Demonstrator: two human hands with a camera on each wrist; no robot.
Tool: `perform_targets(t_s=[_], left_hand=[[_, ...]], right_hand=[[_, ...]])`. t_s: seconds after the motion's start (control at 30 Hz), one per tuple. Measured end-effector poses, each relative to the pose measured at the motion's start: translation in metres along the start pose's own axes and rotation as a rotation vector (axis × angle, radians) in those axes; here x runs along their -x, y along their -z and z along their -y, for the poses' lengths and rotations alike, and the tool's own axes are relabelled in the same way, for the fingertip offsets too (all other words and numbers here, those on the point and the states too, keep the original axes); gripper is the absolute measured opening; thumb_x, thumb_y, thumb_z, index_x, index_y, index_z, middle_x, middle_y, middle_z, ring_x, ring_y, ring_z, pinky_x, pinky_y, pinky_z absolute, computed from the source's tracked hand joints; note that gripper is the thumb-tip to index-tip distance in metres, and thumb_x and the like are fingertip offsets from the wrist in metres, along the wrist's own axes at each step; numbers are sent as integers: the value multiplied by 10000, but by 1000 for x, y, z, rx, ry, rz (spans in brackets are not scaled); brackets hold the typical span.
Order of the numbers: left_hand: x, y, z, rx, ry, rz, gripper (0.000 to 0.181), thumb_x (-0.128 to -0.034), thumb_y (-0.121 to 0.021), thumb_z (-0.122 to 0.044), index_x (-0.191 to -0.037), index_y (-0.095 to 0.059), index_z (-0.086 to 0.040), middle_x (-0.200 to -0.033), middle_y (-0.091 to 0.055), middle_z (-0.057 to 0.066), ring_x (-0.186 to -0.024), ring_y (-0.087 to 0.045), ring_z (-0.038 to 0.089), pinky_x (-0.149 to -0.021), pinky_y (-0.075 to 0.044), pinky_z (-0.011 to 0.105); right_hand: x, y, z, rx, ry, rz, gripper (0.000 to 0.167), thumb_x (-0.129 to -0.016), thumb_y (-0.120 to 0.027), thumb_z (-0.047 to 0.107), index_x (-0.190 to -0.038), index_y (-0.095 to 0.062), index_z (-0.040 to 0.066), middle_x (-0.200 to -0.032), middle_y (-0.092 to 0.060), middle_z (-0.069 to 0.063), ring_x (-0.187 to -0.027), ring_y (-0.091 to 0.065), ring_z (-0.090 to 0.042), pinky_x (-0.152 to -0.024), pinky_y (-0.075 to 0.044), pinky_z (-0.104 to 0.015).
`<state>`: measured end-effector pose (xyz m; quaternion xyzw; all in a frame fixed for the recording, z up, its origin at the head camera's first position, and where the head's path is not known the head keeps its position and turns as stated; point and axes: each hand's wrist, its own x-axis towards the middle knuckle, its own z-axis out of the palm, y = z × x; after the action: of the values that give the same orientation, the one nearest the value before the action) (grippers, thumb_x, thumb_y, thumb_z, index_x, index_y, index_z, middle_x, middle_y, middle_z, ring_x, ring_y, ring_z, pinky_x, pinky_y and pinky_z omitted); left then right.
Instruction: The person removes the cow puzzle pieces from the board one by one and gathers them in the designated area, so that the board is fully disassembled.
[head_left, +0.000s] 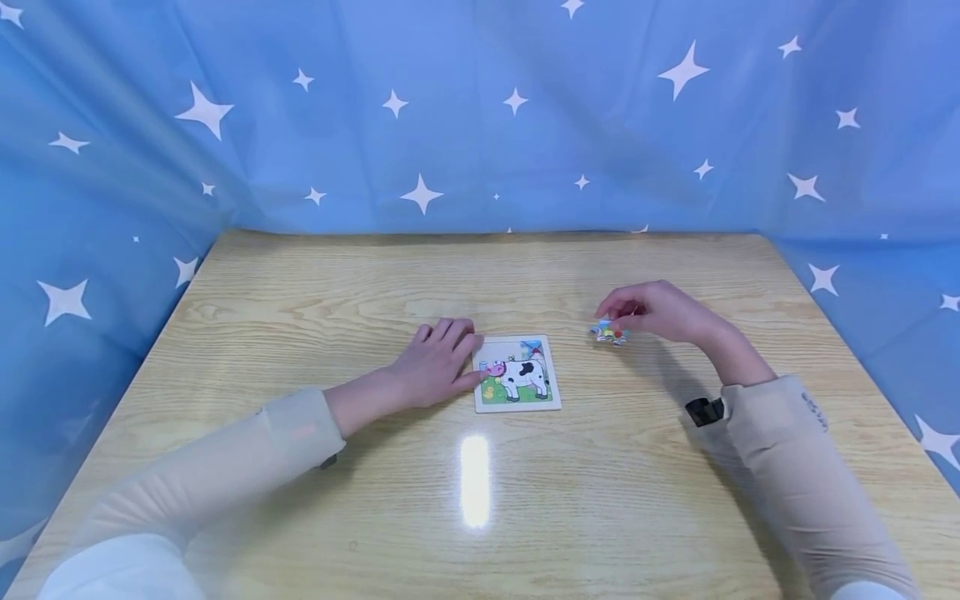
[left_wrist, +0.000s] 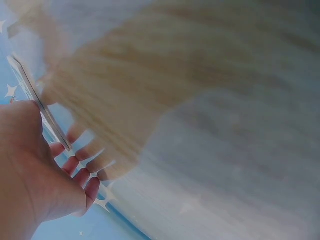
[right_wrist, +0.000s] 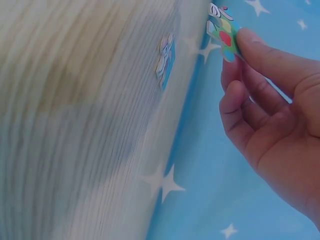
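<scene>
A square white-framed puzzle board [head_left: 517, 407] with a black-and-white cow picture [head_left: 522, 377] lies on the table. Its upper left part is plain white. My left hand [head_left: 438, 367] rests at the board's left side, its thumb and index fingertip touching the frame, also seen in the left wrist view. My right hand [head_left: 656, 312] is to the right of the board and pinches a puzzle piece [right_wrist: 224, 37] between thumb and fingers. The piece is green, with a red spot. Another puzzle piece [right_wrist: 165, 62], blue and white, lies on the table near it.
The wood-grain table [head_left: 300, 517] has a bright light reflection [head_left: 475, 481] in front of the board. A blue curtain with white stars [head_left: 465, 108] hangs behind and beside the table. A dark strap piece [head_left: 705, 411] sits at the right sleeve cuff.
</scene>
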<state>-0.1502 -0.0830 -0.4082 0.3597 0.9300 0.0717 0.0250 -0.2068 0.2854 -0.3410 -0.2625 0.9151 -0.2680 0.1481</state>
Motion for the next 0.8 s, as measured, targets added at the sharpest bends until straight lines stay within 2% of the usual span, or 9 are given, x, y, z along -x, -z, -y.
perform_targets(t_s=[0.23, 0.5, 0.8], left_hand=[[0, -1, 1, 5, 0, -4, 559, -1063, -487, -498, -1452, -452, -99, -1496, -358, 147, -1341, -362, 332, -1007, -354, 505], [1, 0, 0, -3, -7, -12, 558, -1062, -489, -500, -1442, -458, -92, -1484, -372, 154, -1331, -374, 331, -995, -362, 503], [0, 0, 0, 3, -2, -5, 549, -1067, -486, -490, -1449, -452, -97, -1493, -363, 152, -1340, -364, 330, -1011, -349, 507]], right_hand=[[5, 5, -9, 0, -46, 1, 146, -984, -676, 25, -1111, -742, 54, -890, -712, 5, -836, -640, -227, -717, -496, -308], [11, 9, -19, -12, -87, -4, 133, -997, -660, 36, -1099, -741, 66, -869, -698, -8, -854, -626, -263, -721, -482, -313], [16, 12, -27, -14, -130, -6, 165, -1018, -636, 59, -1153, -732, 50, -866, -694, -29, -860, -613, -268, -731, -474, -315]])
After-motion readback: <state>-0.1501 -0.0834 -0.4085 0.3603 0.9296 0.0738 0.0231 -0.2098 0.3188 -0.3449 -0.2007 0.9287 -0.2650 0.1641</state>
